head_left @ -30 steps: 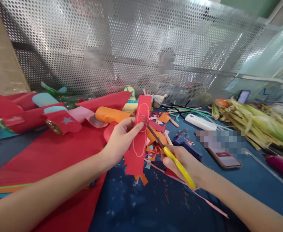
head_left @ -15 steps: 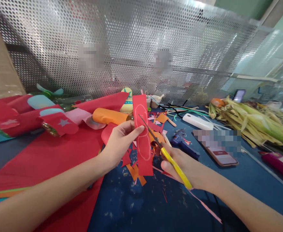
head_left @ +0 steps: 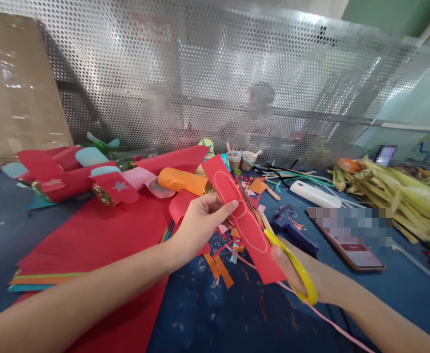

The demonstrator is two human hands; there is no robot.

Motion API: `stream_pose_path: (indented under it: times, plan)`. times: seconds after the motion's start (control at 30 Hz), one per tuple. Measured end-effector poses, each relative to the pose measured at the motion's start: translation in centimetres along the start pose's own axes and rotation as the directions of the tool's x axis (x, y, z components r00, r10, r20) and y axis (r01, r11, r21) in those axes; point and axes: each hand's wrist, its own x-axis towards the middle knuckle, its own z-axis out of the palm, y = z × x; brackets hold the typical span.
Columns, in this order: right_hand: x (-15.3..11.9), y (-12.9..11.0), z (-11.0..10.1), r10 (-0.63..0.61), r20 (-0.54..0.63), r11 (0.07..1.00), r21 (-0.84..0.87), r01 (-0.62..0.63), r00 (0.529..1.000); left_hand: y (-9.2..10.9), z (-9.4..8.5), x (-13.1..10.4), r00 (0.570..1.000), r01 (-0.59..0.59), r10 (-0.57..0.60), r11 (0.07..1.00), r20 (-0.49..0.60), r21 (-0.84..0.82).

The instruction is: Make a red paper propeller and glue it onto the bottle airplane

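My left hand (head_left: 203, 220) pinches a red paper strip (head_left: 249, 228) near its middle, thumb on top. Rounded shapes are drawn on the strip in a pale line, and it slants from upper left to lower right. In my right hand (head_left: 291, 264) are scissors with yellow handles (head_left: 303, 277); their dark blades lie along the strip's right edge, partly behind it. Paper scraps (head_left: 218, 269) in orange, red and pink lie on the blue table under the strip.
Red paper sheets (head_left: 100, 235) and red rolled pieces (head_left: 67, 171) lie left, near an orange roll (head_left: 181, 181). At right are a blue glue gun (head_left: 295, 230), a phone (head_left: 347, 240), a white object (head_left: 316, 193) and corn husks (head_left: 402, 191). A perforated metal panel (head_left: 215, 63) stands behind.
The red strip has turned from upright to slanted, its lower end swinging right. The scissors and my right hand have moved right and down. The camera view has shifted, showing more of the left side.
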Motion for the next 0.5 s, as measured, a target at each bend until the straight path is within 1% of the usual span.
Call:
stream_pose_path:
  times: [0.13,0.23,0.33,0.5]
  plan:
    - [0.0,-0.18,-0.4,0.003,0.039,1.0,0.011,-0.004,0.999,0.09,0.02,-0.04,0.999,0.002,-0.001,0.999,0.032,-0.041]
    - [0.1,-0.67,-0.69,0.006,0.068,1.0,0.007,-0.007,0.998,0.3,-0.02,0.0,0.999,0.016,-0.016,1.0,0.034,-0.022]
    - [0.13,-0.86,-0.65,-0.002,0.045,1.0,0.008,0.002,0.999,0.53,-0.15,0.12,0.999,0.03,-0.03,0.999,0.032,0.015]
    - [0.12,-0.2,-0.12,0.013,0.002,0.994,0.109,-0.013,1.0,0.75,-0.37,0.28,0.998,0.045,-0.047,0.998,0.045,0.043]
